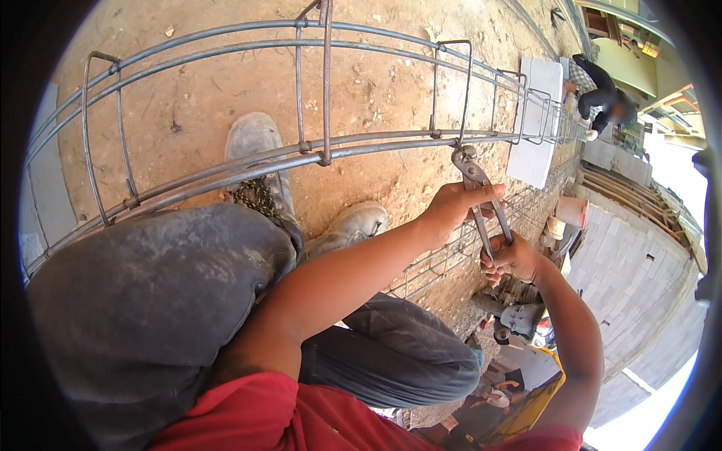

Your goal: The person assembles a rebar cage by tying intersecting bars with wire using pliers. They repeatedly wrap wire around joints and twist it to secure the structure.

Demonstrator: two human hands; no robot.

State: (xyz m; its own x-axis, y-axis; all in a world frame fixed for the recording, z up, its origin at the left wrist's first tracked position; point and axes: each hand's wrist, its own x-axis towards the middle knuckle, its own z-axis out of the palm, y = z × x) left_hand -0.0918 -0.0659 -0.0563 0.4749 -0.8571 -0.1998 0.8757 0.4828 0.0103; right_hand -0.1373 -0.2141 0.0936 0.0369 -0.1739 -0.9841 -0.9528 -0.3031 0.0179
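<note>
Both my hands are on a pair of steel end-cutting pincers (475,177). My left hand (453,209) is closed around the handles just below the joint. Lower down, my right hand (514,258) grips the handle ends. The jaws of the pincers meet a lower bar of the rebar cage (391,146), where a square stirrup (468,90) crosses it. Whether wire sits between the jaws is too small to tell. Long paired bars and several stirrups make up the cage, which stretches across in front of me.
My dusty boots (256,139) stand on sandy ground beside and under the cage. A pale block (535,113) supports the cage at right. Beyond it, another person (598,94) bends over. More rebar (421,274), a bucket (573,212) and a grey block wall (632,263) are at right.
</note>
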